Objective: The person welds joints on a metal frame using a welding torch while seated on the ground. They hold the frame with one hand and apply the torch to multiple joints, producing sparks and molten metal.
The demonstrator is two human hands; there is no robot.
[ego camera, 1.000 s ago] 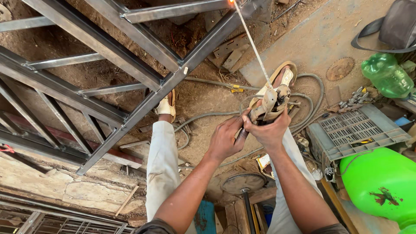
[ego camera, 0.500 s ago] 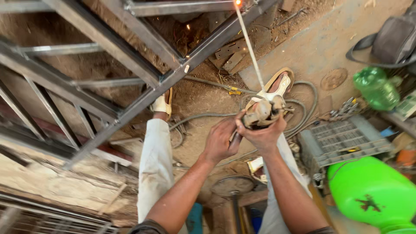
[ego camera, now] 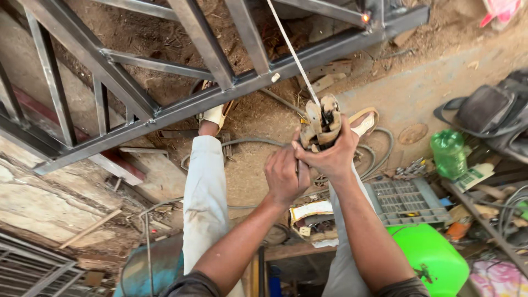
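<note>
One welding rod slanting up-left

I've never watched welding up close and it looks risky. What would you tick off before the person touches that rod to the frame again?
1. Grip on the electrode holder: right hand wraps it, left hand steadies from below. Ok.
2. Welding rod seated in the holder: it runs straight up from it. Ok.
3. Hand protection: both hands are bare. Not ok.
4. Last weld spot on the steel frame: glows orange, hot. Not ok to touch.
5. Footing: cables loop on the ground beside the feet. Not ok.
6. Eye protection: out of view. Cannot tell.
</note>
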